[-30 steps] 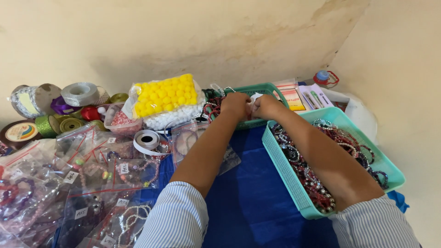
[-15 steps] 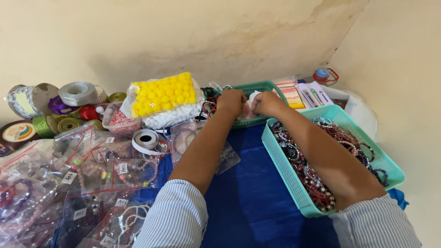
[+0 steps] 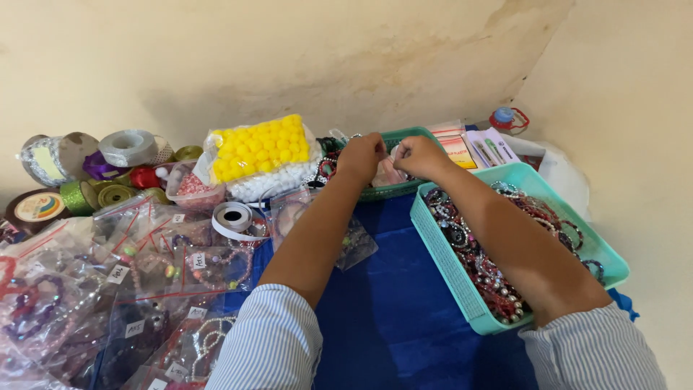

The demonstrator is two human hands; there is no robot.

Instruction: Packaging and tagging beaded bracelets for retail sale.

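Both my arms reach forward over a blue cloth (image 3: 404,303) to a green basket (image 3: 404,189) at the back. My left hand (image 3: 361,155) and my right hand (image 3: 415,155) are close together over that basket, fingers pinched on a small clear packet (image 3: 390,170) between them. What the packet contains is too small to tell. A turquoise tray (image 3: 447,256) full of beaded bracelets lies under my right forearm.
A bag of yellow pompoms (image 3: 263,148) sits left of the hands. Ribbon spools (image 3: 126,148) and a white tape roll (image 3: 232,219) lie further left. Many clear zip bags of beads (image 3: 108,289) cover the left side. Paper packets (image 3: 484,148) and a small bottle (image 3: 505,118) stand by the wall.
My hands stay over the green basket, shifting only slightly while working on the packet. Nothing else has moved.
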